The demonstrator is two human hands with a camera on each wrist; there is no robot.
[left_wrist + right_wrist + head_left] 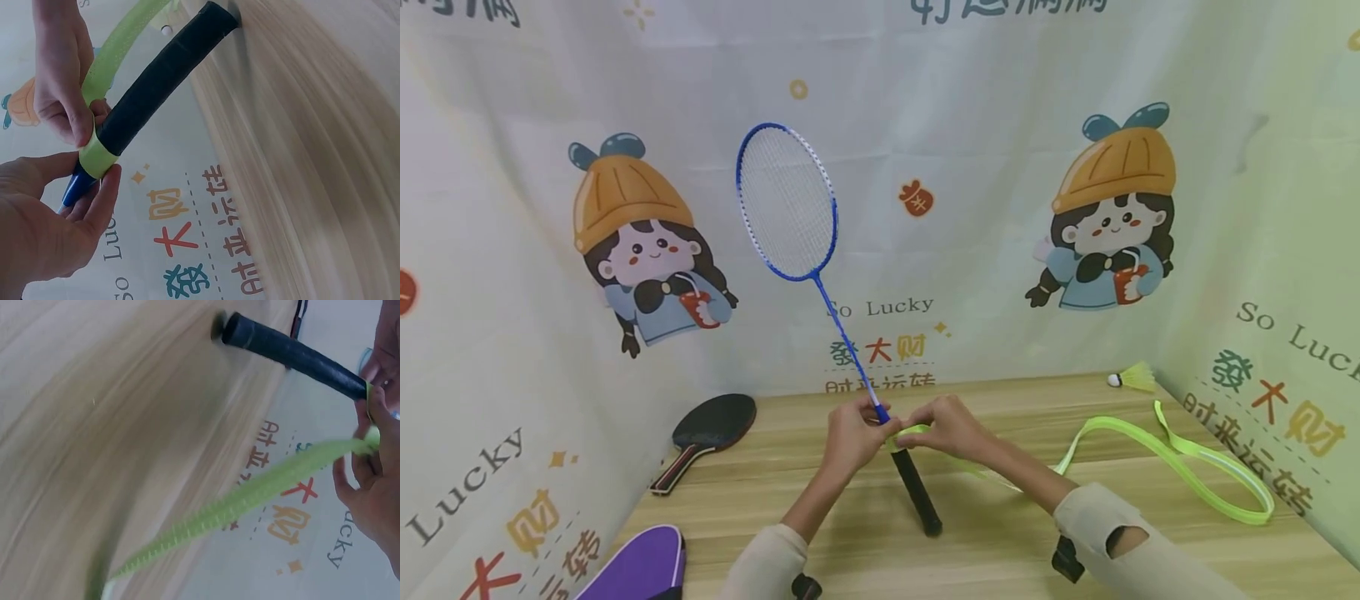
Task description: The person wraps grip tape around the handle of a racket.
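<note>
A blue and white badminton racket (837, 212) stands tilted, head up, its black handle (916, 492) angled down with the butt close over the table. My left hand (853, 437) holds it at the blue cone just above the handle, thumb and fingers on either side in the left wrist view. Yellow-green grip tape (100, 156) goes round the top of the black handle. Beside it, my right hand (953, 429) pinches the tape between thumb and fingers. From there a long strip of tape (225, 509) trails down to the right.
The loose tape loops across the table's right side. A shuttlecock (1131, 377) lies at the back right. At the left are a black table tennis bat (715, 423) and a purple case (638, 567). A printed cloth (977, 275) hangs behind the wooden table (1000, 550).
</note>
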